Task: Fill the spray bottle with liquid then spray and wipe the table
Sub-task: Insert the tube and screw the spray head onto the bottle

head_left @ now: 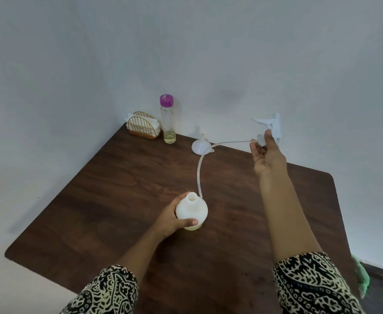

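Note:
A white spray bottle body (191, 210) stands upright near the middle of the dark wooden table (118, 177), its neck open. My left hand (174, 219) grips its side. My right hand (267, 152) is raised over the far right of the table, holding the white trigger spray head (272, 124) by its collar. The head's clear dip tube (205, 155) curves down and its end hangs beside the bottle's neck. A white funnel (200, 145) lies upside down at the back. A clear glass bottle (168, 120) with a purple cap holds a little yellowish liquid.
A gold wire napkin holder (143, 126) with white napkins sits in the table's back corner against the wall. A green cloth (361, 275) hangs off the right edge of the table. The wall runs close behind the table.

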